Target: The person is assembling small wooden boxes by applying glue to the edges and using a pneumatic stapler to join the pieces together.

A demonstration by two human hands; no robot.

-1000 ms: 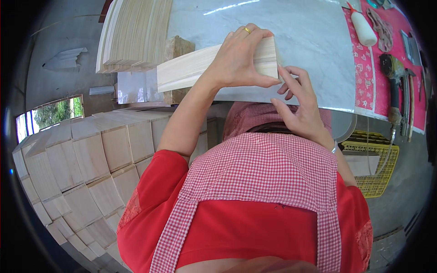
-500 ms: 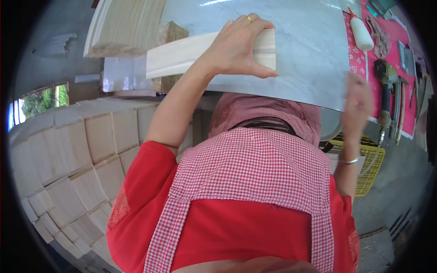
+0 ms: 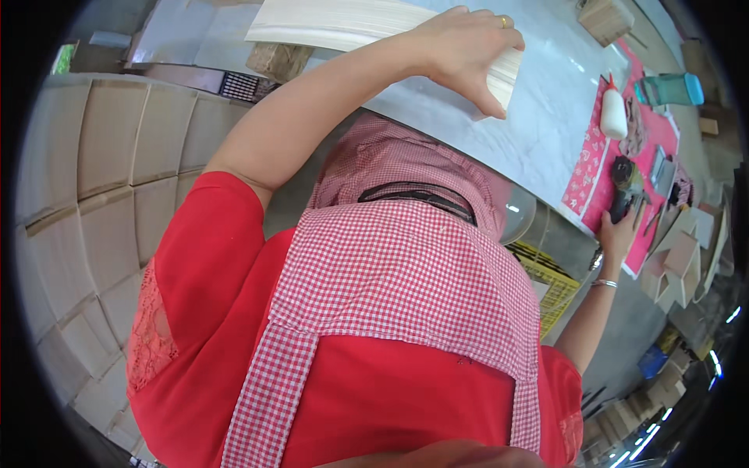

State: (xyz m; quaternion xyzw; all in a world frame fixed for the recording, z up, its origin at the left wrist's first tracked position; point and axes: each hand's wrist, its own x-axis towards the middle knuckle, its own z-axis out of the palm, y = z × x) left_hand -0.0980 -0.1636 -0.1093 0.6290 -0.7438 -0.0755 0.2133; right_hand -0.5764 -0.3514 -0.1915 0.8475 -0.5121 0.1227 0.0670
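Observation:
My left hand [image 3: 468, 56] spans the right end of a pale wooden board [image 3: 335, 23], thumb on the near edge and fingers over the far side. The board lies across the grey-white tabletop [image 3: 538, 101], with a rough wood block [image 3: 278, 61] under its left part. At the right, my right hand [image 3: 619, 235] is closed around the lower grip of a black air tool [image 3: 622, 191] lying on a pink patterned cloth [image 3: 583, 183]. The fingers there are partly hidden by the tool and the angle.
A white glue bottle [image 3: 613, 115] with a red tip, a crumpled rag [image 3: 634, 129] and a teal bottle [image 3: 672, 90] lie beyond the tool. Stacked wooden boards [image 3: 109, 148] fill the left side. A yellow crate [image 3: 550, 288] stands below the table.
My right hand has gone from beside the table edge to the air tool on the cloth. The view has turned, bringing more of the right side in. My left hand stays on the board.

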